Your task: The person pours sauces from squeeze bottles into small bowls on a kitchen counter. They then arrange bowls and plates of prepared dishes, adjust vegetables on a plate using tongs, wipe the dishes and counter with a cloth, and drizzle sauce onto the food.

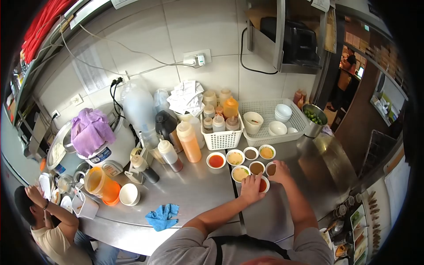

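Observation:
Small white bowls of sauce stand close together on the steel counter [203, 190]. My left hand [251, 190] is closed at the left side of a bowl of red sauce [263, 185]. My right hand [282, 172] is closed at the right side of a bowl of brown sauce [270, 168]. Between and behind my hands are another brown sauce bowl [256, 168] and a pale sauce bowl with green bits [240, 173]. Farther back are a bright red sauce bowl [216, 160] and a yellow one [266, 152]. My fingertips partly cover the two gripped bowls.
A white basket of bottles [223, 140] and a grey basket with bowls [276, 139] stand behind. Squeeze bottles [189, 141], a blue cloth [162, 217] and an empty white bowl [129, 194] lie left. A seated person [57, 225] is at the far left.

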`<state>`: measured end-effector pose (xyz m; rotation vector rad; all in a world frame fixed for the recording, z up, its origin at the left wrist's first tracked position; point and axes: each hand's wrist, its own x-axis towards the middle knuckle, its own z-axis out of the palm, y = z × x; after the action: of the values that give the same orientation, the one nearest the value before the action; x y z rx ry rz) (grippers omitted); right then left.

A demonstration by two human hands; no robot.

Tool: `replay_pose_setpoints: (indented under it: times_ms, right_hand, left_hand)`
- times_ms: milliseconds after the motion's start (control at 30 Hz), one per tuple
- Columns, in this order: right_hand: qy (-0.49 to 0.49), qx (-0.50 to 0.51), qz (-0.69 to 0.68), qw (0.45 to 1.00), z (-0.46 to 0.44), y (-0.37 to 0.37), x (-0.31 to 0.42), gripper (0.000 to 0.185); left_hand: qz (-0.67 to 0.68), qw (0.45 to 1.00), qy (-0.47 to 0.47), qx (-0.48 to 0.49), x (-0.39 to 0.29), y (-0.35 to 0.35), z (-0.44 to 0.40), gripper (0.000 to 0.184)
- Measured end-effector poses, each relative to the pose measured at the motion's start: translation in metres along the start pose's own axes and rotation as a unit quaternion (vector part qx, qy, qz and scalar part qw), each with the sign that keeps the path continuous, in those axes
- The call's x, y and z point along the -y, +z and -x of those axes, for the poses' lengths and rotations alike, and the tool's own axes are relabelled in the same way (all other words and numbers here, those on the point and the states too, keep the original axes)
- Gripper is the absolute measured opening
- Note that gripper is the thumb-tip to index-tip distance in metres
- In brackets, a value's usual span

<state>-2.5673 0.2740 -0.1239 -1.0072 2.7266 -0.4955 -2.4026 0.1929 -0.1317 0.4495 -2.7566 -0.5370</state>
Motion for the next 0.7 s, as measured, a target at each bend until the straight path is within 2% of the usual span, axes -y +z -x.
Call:
replay_pose_setpoints:
  times_ms: [200, 300, 567, 667, 700]
  right_hand:
    - [-0.021, -0.003, -0.018, 1.000, -0.006, 0.004, -0.004, 0.080]
    - [-0.028, -0.002, -0.023, 0.999, -0.009, 0.004, -0.007, 0.082]
    - [-0.046, 0.027, -0.025, 0.998, -0.008, -0.008, -0.007, 0.088]
    - [-0.134, 0.007, -0.086, 0.987, -0.030, 0.016, -0.036, 0.086]
    - [-0.108, 0.037, -0.072, 0.991, -0.025, 0.005, -0.031, 0.082]
  left_hand:
    - [-0.030, 0.999, 0.001, -0.014, -0.002, 0.004, -0.003, 0.090]
    - [-0.023, 1.000, 0.000, 0.009, -0.004, 0.000, -0.004, 0.090]
    - [-0.042, 0.999, 0.003, -0.027, -0.006, 0.005, -0.003, 0.090]
    - [-0.052, 0.998, -0.003, -0.037, -0.002, 0.009, -0.003, 0.090]
    - [-0.051, 0.998, 0.001, -0.029, -0.004, 0.012, -0.004, 0.090]
